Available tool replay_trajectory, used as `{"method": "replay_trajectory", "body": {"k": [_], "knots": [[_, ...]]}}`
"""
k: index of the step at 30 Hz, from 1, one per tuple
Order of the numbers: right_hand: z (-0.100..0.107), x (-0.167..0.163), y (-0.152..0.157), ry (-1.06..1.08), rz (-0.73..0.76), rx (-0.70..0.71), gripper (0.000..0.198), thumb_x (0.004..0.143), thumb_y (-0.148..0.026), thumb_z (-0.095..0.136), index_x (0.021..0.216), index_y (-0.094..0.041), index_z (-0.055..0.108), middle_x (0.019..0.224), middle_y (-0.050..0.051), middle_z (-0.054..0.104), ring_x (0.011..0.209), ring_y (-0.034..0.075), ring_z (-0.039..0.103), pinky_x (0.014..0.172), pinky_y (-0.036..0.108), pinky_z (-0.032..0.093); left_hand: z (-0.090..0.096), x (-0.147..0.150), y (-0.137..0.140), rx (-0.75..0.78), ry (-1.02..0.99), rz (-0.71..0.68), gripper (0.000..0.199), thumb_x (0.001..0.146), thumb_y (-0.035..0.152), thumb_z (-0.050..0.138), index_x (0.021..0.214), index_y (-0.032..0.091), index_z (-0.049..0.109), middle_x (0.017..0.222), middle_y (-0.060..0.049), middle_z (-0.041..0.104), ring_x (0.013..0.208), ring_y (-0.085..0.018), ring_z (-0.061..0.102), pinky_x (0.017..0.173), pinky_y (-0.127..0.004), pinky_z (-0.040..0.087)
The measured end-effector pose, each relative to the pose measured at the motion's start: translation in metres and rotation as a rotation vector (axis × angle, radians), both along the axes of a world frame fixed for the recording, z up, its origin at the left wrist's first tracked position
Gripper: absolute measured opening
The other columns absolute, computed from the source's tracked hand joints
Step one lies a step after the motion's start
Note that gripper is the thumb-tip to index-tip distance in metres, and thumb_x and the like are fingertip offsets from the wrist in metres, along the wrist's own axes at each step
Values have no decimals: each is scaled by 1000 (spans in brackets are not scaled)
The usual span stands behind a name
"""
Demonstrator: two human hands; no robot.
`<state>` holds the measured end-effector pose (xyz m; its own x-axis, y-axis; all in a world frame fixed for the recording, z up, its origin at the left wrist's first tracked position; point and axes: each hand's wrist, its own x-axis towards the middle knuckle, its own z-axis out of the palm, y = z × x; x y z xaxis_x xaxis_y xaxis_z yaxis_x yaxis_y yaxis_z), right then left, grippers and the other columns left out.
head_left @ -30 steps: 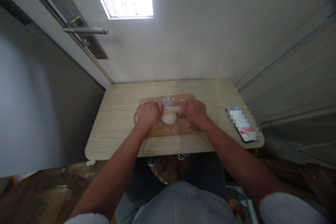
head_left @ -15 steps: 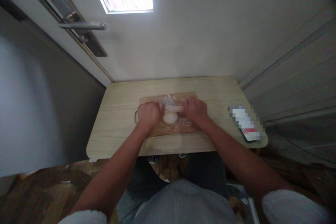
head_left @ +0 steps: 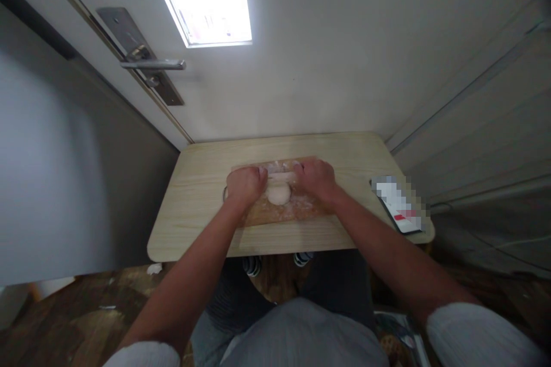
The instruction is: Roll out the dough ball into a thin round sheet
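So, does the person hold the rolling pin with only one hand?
No, the left hand and the right hand both grip the rolling pin, one on each side of the dough.

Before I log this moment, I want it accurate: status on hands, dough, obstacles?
Left hand and right hand closed on rolling pin. Dough at the pin's near side, on floured board. Phone right of board, apart from both hands.
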<state>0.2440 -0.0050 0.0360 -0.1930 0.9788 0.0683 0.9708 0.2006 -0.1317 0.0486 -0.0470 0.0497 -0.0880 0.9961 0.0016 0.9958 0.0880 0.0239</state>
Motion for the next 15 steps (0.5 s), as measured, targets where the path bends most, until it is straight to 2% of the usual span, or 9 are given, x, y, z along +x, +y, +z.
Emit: {"method": "replay_trajectory", "body": {"k": [6, 15], "knots": [[-13, 1, -4, -42, 9, 11, 54, 100, -38, 30, 95, -14, 78, 89, 13, 75, 77, 23, 68, 66, 29, 43, -1, 1, -2, 0, 12, -29, 62, 100, 42, 21, 94, 15, 77, 92, -17, 76, 92, -31, 72, 76, -40, 52], [-29, 4, -7, -64, 79, 114, 55, 101, -35, 27, 92, -12, 75, 84, 14, 72, 73, 21, 63, 68, 30, 40, -9, 2, -3, 33, 1, -23, 65, 101, 42, 20, 93, 13, 78, 90, -18, 76, 88, -31, 72, 75, -40, 52]]}}
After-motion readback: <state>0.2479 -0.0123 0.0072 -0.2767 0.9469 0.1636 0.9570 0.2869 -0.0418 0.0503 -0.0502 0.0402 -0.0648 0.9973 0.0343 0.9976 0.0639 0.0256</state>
